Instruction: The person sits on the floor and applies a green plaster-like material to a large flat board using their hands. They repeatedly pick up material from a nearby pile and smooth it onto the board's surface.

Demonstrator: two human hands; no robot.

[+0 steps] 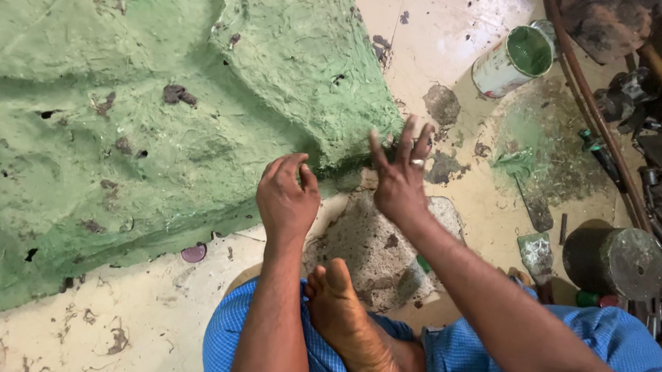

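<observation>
— Where are your hands right now?

— My left hand is curled, thumb and fingertips drawn together, holding nothing I can make out. It hangs just off the lower edge of the big green moulded form lying on the floor. My right hand is spread wide, fingers fanned, a ring showing, at the form's corner.

— And what's around you?

— The paint tin, on its side with a green inside, lies well off beyond my right hand. A scraper with green on its blade sits near my right knee, beside a dark round weight.

— How do you work that corner well?

— I judge the surface is rough and patchy, so I'd press with flat fingers, smooth lightly, and steady the edge with my other hand.
</observation>
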